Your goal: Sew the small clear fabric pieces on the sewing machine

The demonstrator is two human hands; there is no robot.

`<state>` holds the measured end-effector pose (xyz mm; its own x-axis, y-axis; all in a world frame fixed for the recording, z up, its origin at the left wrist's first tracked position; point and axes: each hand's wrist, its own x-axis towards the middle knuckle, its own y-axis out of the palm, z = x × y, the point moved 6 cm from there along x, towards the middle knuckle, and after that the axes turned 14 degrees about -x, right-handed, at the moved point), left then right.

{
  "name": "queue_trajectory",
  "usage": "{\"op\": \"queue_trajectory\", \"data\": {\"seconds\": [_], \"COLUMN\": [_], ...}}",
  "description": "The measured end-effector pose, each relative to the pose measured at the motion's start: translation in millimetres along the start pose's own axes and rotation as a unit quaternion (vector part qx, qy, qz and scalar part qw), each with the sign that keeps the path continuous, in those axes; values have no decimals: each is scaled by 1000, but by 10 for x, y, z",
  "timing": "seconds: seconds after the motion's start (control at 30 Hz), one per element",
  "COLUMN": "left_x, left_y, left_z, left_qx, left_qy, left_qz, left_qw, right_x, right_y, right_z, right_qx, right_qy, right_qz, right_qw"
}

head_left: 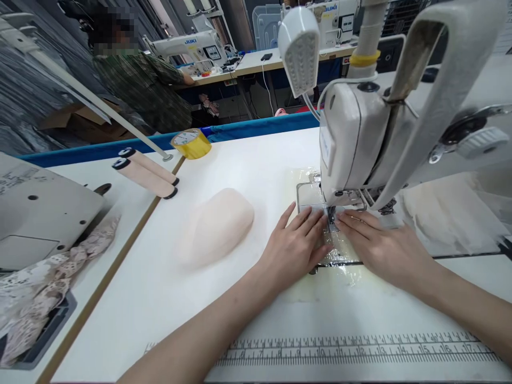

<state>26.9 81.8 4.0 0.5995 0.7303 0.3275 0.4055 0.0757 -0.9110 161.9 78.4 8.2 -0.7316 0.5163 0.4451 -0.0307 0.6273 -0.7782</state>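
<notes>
My left hand (298,240) lies palm down on the sewing machine bed, fingers stretched and spread, just left of the presser foot (332,213). On the other side of the foot, my right hand (384,245) rests flat with its fingers extended toward the needle. Both sets of fingertips come close to the foot beneath the sewing machine head (348,144). Any thin fabric under the fingers is too hard to make out. A pale beige moulded cup (226,224) sits on the white table left of my left hand.
Two beige thread spools (146,176) and a yellow tape roll (192,144) lie at the back left. Sheer pale fabric (452,213) is right of the machine. Lace (60,282) lies at far left. A printed ruler (340,349) runs along the front. A person (140,85) sits beyond.
</notes>
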Motion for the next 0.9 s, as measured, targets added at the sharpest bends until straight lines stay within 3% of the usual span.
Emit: {"op": "queue_trajectory", "data": {"seconds": [0.3, 0.5, 0.57, 0.6, 0.7, 0.73, 0.8, 0.9], "left_x": [0, -49, -86, -116, -278, -316, -293, -179], "left_y": [32, -81, -103, -107, -163, -201, -259, -234], "left_z": [43, -16, -175, -298, -673, -725, -670, -359], "left_qx": [15, 77, 60, 39, -29, -40, -38, -3], "left_qy": [-42, -59, 3, 64, 277, 305, 248, 29], "left_qz": [28, -33, -32, -25, -33, -54, -92, -68], "left_qw": [999, 995, 998, 997, 960, 950, 964, 997], "right_x": [-21, -45, -42, -39, -34, -34, -35, -35], "right_y": [-75, -152, -147, -136, -125, -140, -192, -262], "right_z": [-75, -42, 35, 81, 190, 200, 170, 62], "right_qx": [5, 40, 100, 137, 235, 264, 318, 370], "right_qy": [12, 17, -1, -16, -72, -86, -100, -92], "right_qz": [-16, -40, -38, -30, -12, -14, -28, -46], "right_qw": [1000, 998, 994, 990, 969, 960, 942, 923]}}
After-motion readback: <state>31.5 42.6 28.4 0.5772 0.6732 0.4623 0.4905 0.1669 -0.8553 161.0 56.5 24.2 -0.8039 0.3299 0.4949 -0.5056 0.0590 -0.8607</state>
